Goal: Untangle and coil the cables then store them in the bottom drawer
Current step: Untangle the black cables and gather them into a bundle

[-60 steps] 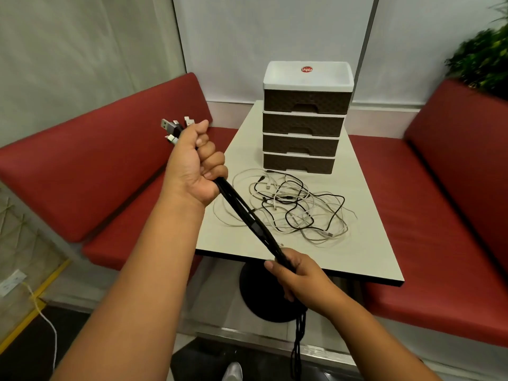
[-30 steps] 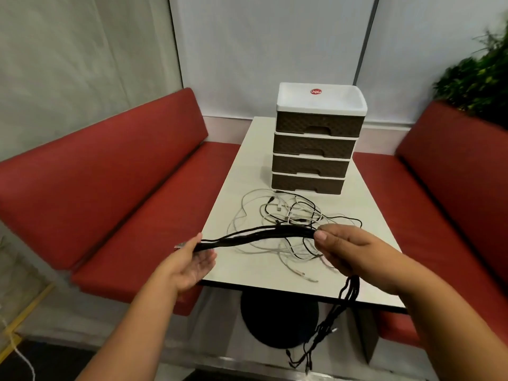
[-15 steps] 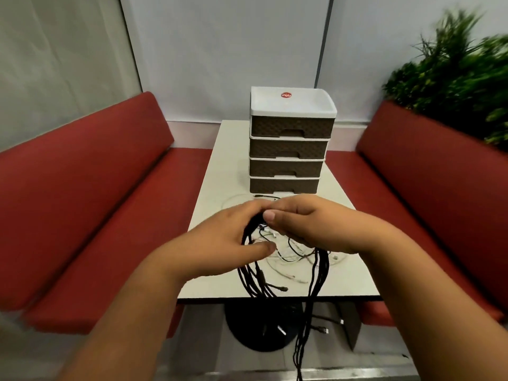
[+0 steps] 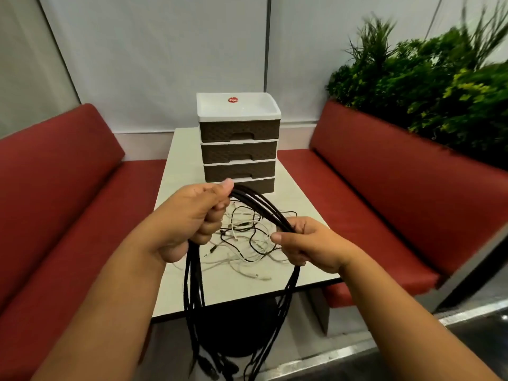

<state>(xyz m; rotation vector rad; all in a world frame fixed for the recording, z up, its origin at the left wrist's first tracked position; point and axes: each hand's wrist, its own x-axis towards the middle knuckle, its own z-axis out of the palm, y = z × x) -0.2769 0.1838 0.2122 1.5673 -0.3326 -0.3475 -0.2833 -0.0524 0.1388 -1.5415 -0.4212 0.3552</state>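
A bundle of black cables (image 4: 258, 207) stretches between my two hands above the table's near half. My left hand (image 4: 192, 218) grips one end of the span, and my right hand (image 4: 305, 243) grips the other. From each hand the black cables hang down in long loops past the table edge. On the table (image 4: 242, 284) lies a tangle of thin black and white cables (image 4: 244, 243). Behind it stands a brown and white drawer unit (image 4: 238, 141) with all drawers shut; my left hand partly hides the bottom drawer (image 4: 261, 185).
Red benches flank the table, one on the left (image 4: 60, 193) and one on the right (image 4: 379, 193). Green plants (image 4: 428, 78) rise behind the right bench. The table's black round base (image 4: 233, 334) shows under the near edge.
My hands were pressed together over the bundle; now they have drawn apart, and the black cables span between them with loops hanging on both sides. The view has shifted slightly right.
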